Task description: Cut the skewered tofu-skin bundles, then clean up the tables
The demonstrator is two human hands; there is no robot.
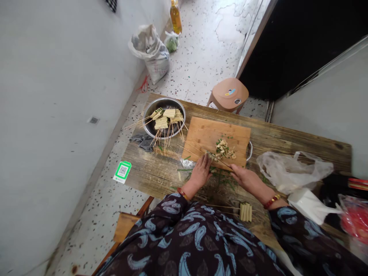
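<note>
My right hand (pixel 245 177) is wrapped round the handle of a knife (pixel 220 159), its blade slanting across the lower part of the wooden cutting board (pixel 202 130). My left hand (pixel 202 170) presses its closed fingers on a skewered roll close to the blade, mostly hidden beneath them. Thin sticks run out to the left from there. Beyond the knife lies a loose pile of cut pale strips with bits of green (pixel 224 149). Near my body, a skewer of pale rolls (pixel 246 212) rests on the table.
A metal bowl (pixel 147 129) at the left holds several skewers of rolls, sticks jutting outward. Beside it is a grey cloth (pixel 142 141). A clear plastic bag (pixel 293 168) lies to the right. Behind the table (pixel 287 140) stand a stool (pixel 230 92) and a sack (pixel 156 63).
</note>
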